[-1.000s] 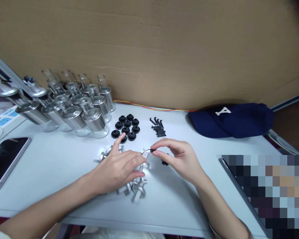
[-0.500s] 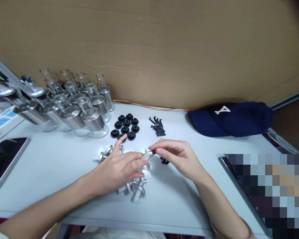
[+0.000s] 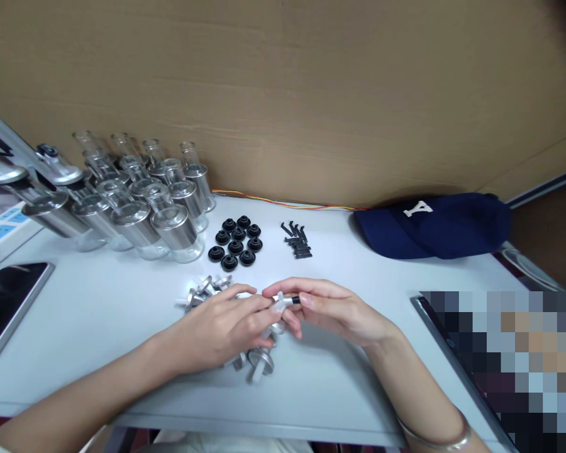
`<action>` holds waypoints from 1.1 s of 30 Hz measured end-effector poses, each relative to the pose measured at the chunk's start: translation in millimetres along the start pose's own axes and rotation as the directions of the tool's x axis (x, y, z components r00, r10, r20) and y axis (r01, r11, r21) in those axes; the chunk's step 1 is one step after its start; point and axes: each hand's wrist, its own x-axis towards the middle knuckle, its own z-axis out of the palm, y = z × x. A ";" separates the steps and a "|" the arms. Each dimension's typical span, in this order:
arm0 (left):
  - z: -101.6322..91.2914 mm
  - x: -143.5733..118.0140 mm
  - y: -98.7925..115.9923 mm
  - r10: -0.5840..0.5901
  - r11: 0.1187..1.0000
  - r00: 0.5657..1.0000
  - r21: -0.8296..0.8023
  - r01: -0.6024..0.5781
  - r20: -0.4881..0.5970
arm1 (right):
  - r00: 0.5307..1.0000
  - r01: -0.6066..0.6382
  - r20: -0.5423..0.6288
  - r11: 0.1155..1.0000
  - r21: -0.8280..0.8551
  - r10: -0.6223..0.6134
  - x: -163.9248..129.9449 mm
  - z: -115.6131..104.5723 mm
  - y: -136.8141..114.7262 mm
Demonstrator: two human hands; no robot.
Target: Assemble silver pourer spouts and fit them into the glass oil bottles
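Note:
My left hand and my right hand meet over the middle of the white table. Together they hold a small silver and clear fitting with a small black pin at its end, which my right fingertips pinch. Loose silver fittings lie under and beside my left hand, with more of these silver parts just behind it. Black rubber caps and a small pile of black pins lie farther back.
Several glass bottles with silver collars stand at the back left. A phone lies at the left edge, a navy cap at the back right, a dark tray edge at the right. A cardboard wall backs the table.
Both hands have dropped slightly toward me and closed together. My left forefinger, raised before, now lies on the fitting. My right hand has turned flatter, and now hides the black pieces that lay beside it.

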 end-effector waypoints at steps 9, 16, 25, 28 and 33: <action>1.6 0.4 -1.6 0.026 0.998 0.999 0.051 -0.025 -0.032 | 1.000 0.008 0.026 1.000 0.001 -0.008 0.4 -0.6 1.5; -1.1 1.6 -0.4 0.036 0.999 0.999 0.036 -0.036 -0.016 | 0.998 0.044 0.038 0.999 -0.005 -0.044 1.6 0.9 4.0; -1.4 1.5 -0.6 0.026 1.000 1.000 -0.002 -0.026 -0.009 | 0.997 0.071 0.027 0.997 -0.041 -0.070 3.7 2.5 5.6; -0.6 0.7 -1.6 0.037 0.999 0.999 0.015 -0.037 -0.017 | 0.996 0.090 0.024 0.995 -0.033 -0.090 4.1 3.6 6.3; 0.1 -2.0 -2.7 0.022 1.000 1.000 -0.010 -0.022 -0.002 | 0.999 0.051 -0.014 0.997 -0.053 -0.052 4.8 4.0 5.3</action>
